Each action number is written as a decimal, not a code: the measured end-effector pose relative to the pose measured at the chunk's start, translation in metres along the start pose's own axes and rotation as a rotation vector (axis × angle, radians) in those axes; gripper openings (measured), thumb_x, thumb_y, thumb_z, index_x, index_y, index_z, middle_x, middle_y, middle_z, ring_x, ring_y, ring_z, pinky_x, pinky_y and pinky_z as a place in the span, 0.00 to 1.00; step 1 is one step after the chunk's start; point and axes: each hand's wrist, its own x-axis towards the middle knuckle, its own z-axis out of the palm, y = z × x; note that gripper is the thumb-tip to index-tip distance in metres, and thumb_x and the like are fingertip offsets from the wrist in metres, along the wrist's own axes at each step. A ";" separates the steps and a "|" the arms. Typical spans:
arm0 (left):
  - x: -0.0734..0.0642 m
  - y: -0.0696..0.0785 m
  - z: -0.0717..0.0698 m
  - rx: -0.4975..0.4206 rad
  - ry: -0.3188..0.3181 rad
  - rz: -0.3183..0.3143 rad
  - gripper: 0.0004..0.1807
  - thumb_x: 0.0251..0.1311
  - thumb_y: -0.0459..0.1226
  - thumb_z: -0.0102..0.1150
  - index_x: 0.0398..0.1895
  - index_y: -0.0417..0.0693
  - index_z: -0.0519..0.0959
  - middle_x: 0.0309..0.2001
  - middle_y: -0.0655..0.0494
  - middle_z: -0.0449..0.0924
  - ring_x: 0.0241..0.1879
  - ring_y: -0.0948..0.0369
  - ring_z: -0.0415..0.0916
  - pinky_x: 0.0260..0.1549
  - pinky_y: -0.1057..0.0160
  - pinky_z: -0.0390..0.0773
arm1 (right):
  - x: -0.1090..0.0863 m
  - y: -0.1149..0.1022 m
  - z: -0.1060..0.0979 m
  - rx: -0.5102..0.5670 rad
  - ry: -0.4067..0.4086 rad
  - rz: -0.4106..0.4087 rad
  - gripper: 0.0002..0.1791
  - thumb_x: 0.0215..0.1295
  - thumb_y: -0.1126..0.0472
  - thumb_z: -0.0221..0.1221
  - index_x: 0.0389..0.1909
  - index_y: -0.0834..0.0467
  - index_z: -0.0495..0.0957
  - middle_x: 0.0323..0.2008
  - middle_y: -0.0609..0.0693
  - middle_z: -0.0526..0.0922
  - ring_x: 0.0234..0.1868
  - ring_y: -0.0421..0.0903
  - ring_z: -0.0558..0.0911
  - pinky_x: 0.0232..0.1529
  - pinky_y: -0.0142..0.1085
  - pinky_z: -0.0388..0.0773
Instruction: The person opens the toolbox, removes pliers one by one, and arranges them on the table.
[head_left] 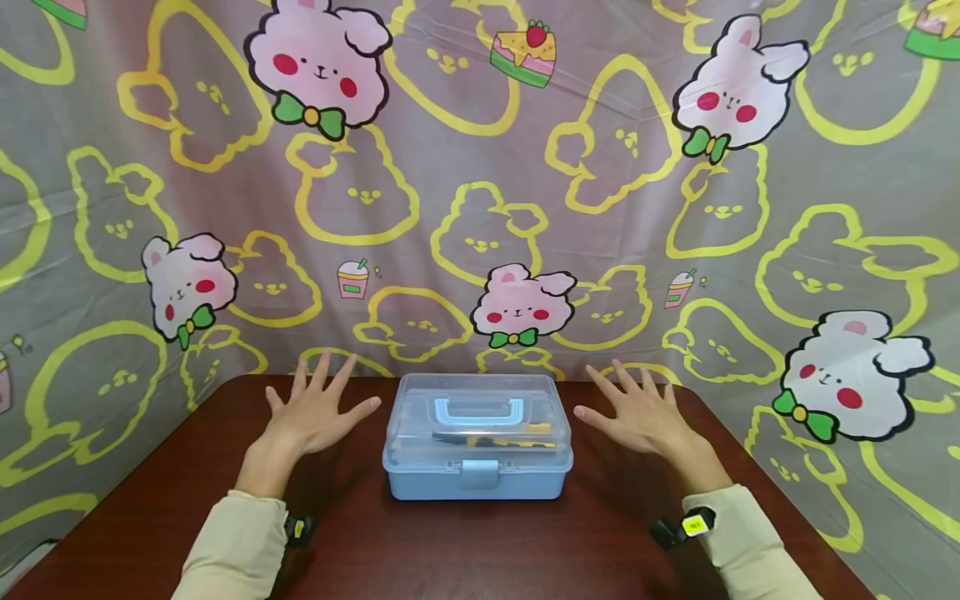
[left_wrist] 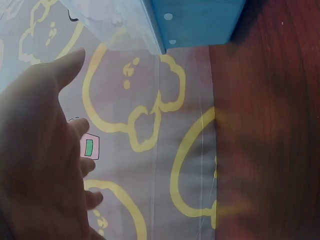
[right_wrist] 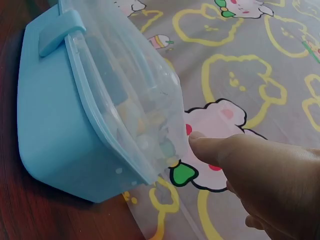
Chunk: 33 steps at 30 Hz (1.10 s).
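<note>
A light blue plastic storage box point(head_left: 420, 485) with a clear lid stands on the table between both hands. Its lid is down, the blue handle point(head_left: 480, 413) lies on top, and a blue latch point(head_left: 479, 473) sits at the front. Through the lid some yellow and dark items point(head_left: 495, 440) show, too blurred to name. To the left of the box, my left hand point(head_left: 311, 421) is spread with straight fingers, touching nothing. My right hand point(head_left: 637, 412) is spread likewise on the other side, apart from the box. In the right wrist view its thumb point(right_wrist: 215, 147) points toward the lid.
The dark reddish-brown wooden table point(head_left: 450, 550) carries the box. A grey curtain point(head_left: 420, 275) printed with rabbits and yellow outlines surrounds its back and sides. A black strapped device point(head_left: 300, 530) is on the left wrist, another point(head_left: 682, 527) on the right.
</note>
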 end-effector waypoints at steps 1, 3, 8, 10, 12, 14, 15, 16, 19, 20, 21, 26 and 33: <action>0.000 0.000 0.000 -0.005 0.000 0.004 0.54 0.66 0.75 0.41 0.85 0.54 0.46 0.82 0.34 0.34 0.76 0.29 0.27 0.56 0.16 0.26 | 0.000 -0.001 0.000 0.000 -0.002 -0.001 0.51 0.67 0.19 0.43 0.82 0.46 0.57 0.80 0.67 0.50 0.75 0.78 0.44 0.63 0.79 0.36; 0.000 0.001 0.000 -0.014 0.001 0.014 0.54 0.67 0.74 0.41 0.85 0.55 0.45 0.82 0.34 0.33 0.77 0.29 0.27 0.57 0.17 0.27 | -0.001 -0.003 0.000 0.001 -0.004 -0.011 0.51 0.67 0.19 0.42 0.82 0.46 0.56 0.80 0.66 0.51 0.76 0.78 0.45 0.63 0.79 0.37; 0.000 0.003 -0.002 -0.032 0.008 0.031 0.52 0.68 0.73 0.42 0.86 0.55 0.45 0.82 0.35 0.33 0.77 0.30 0.28 0.60 0.19 0.28 | 0.000 -0.012 -0.001 0.000 0.001 -0.042 0.50 0.68 0.20 0.42 0.82 0.46 0.57 0.79 0.65 0.52 0.76 0.76 0.47 0.64 0.79 0.40; 0.000 0.004 -0.002 -0.042 0.011 0.041 0.52 0.69 0.72 0.42 0.86 0.55 0.45 0.82 0.35 0.34 0.77 0.30 0.29 0.60 0.19 0.29 | 0.000 -0.014 -0.001 -0.003 0.006 -0.050 0.49 0.69 0.20 0.42 0.82 0.46 0.58 0.79 0.65 0.53 0.76 0.75 0.48 0.64 0.78 0.41; 0.000 0.006 -0.002 -0.063 0.009 0.052 0.51 0.69 0.72 0.42 0.86 0.56 0.45 0.82 0.36 0.34 0.77 0.31 0.30 0.61 0.19 0.30 | 0.000 -0.017 -0.002 -0.008 0.012 -0.059 0.49 0.70 0.21 0.42 0.82 0.47 0.58 0.79 0.64 0.54 0.76 0.75 0.49 0.64 0.78 0.43; -0.001 0.007 -0.002 -0.092 0.007 0.066 0.51 0.70 0.71 0.43 0.86 0.56 0.46 0.82 0.36 0.35 0.77 0.31 0.30 0.61 0.20 0.31 | -0.001 -0.019 -0.002 -0.007 0.020 -0.068 0.48 0.70 0.22 0.42 0.82 0.47 0.59 0.79 0.64 0.54 0.76 0.74 0.50 0.65 0.77 0.45; 0.000 0.008 -0.001 -0.108 0.006 0.075 0.50 0.70 0.71 0.43 0.86 0.57 0.46 0.82 0.37 0.35 0.78 0.32 0.30 0.62 0.20 0.32 | -0.002 -0.020 -0.003 -0.003 0.023 -0.072 0.48 0.71 0.22 0.42 0.82 0.47 0.59 0.79 0.64 0.54 0.76 0.74 0.50 0.65 0.76 0.45; 0.000 0.010 -0.001 -0.125 0.007 0.085 0.50 0.70 0.71 0.43 0.86 0.57 0.46 0.82 0.38 0.35 0.78 0.32 0.31 0.62 0.20 0.32 | -0.002 -0.021 -0.003 0.002 0.026 -0.079 0.47 0.71 0.22 0.42 0.82 0.47 0.59 0.79 0.64 0.54 0.76 0.74 0.51 0.65 0.76 0.46; 0.001 0.014 0.001 -0.175 0.024 0.123 0.48 0.71 0.69 0.46 0.85 0.56 0.48 0.82 0.38 0.37 0.78 0.34 0.33 0.63 0.21 0.34 | -0.005 -0.025 -0.006 0.044 0.041 -0.117 0.45 0.73 0.25 0.44 0.81 0.48 0.60 0.79 0.63 0.56 0.75 0.73 0.53 0.67 0.72 0.49; 0.001 0.015 0.002 -0.186 0.040 0.139 0.48 0.71 0.68 0.47 0.85 0.56 0.50 0.82 0.38 0.39 0.78 0.35 0.36 0.64 0.22 0.35 | -0.006 -0.028 -0.006 0.063 0.046 -0.133 0.44 0.74 0.26 0.44 0.81 0.48 0.60 0.79 0.63 0.56 0.75 0.73 0.53 0.68 0.71 0.50; 0.002 0.018 0.004 -0.198 0.060 0.158 0.47 0.71 0.67 0.48 0.85 0.55 0.51 0.82 0.39 0.41 0.78 0.36 0.39 0.65 0.22 0.37 | -0.008 -0.030 -0.008 0.080 0.054 -0.152 0.43 0.74 0.27 0.45 0.81 0.48 0.60 0.79 0.62 0.57 0.76 0.72 0.54 0.69 0.69 0.51; 0.002 0.026 0.013 -0.239 0.160 0.242 0.43 0.71 0.63 0.53 0.81 0.51 0.61 0.80 0.42 0.51 0.76 0.39 0.53 0.68 0.28 0.43 | -0.017 -0.047 -0.013 0.177 0.083 -0.267 0.39 0.77 0.34 0.50 0.80 0.51 0.62 0.77 0.60 0.60 0.75 0.65 0.60 0.68 0.65 0.59; -0.002 0.033 0.023 -0.294 0.219 0.393 0.37 0.71 0.57 0.60 0.75 0.48 0.70 0.76 0.47 0.61 0.72 0.43 0.62 0.63 0.33 0.64 | -0.028 -0.070 -0.010 0.271 0.199 -0.395 0.35 0.76 0.41 0.57 0.77 0.52 0.67 0.74 0.53 0.68 0.72 0.56 0.68 0.65 0.60 0.68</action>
